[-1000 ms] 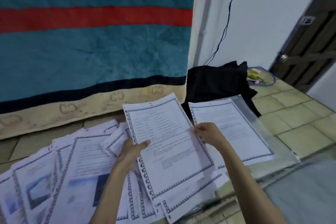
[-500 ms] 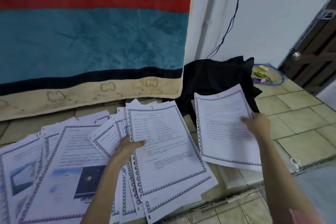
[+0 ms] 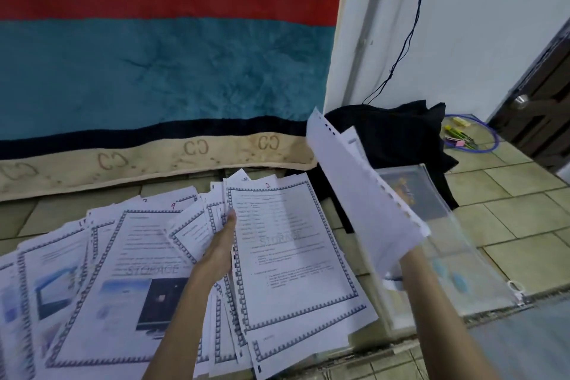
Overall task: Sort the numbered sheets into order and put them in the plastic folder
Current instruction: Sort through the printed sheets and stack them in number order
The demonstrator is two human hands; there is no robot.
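Left hand (image 3: 220,244) pinches the fanned white bordered sheets (image 3: 290,253); right-hand grip hidden behind a raised white punched sheet (image 3: 364,194) over the clear plastic folder (image 3: 462,259).

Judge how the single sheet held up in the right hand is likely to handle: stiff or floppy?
Probably floppy: the raised sheet bows along its length above the right hand, most of which it hides. Likely very light, since that one hand carries it alone. Its punched edge may snag or crumple when fed into the clear plastic folder.
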